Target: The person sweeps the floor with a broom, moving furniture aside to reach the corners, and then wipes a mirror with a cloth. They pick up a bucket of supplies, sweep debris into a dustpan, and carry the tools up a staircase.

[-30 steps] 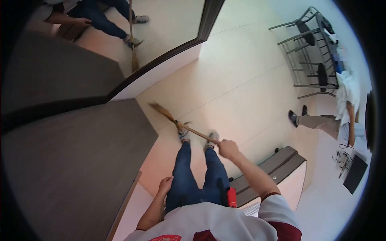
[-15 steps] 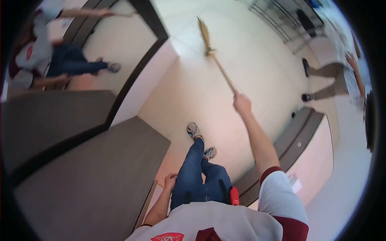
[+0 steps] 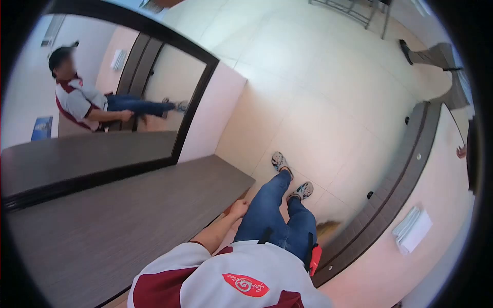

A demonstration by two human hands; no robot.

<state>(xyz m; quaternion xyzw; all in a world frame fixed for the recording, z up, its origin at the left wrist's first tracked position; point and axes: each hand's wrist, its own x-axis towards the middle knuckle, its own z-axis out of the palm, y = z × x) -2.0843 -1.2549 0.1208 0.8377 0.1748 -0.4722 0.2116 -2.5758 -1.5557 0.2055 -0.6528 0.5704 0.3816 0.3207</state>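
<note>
Pale tiled floor (image 3: 318, 97) carries both sneakers (image 3: 280, 160) and broom bristles (image 3: 327, 227) (blurred), beside the dark countertop (image 3: 128, 215).

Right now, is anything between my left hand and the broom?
Yes: both legs. The left hand rests by the left thigh at the table edge; what looks like the broom bristles shows on the floor beyond the right leg.

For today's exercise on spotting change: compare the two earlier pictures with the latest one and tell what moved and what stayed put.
The right hand and arm, raised forward with the straw broom half a second ago, have dropped out of view; only a patch of straw-coloured bristles shows low beside the right leg. The view has swung left, showing more of the dark-framed mirror. The left hand stays by the left thigh, near the dark wooden counter.
</note>
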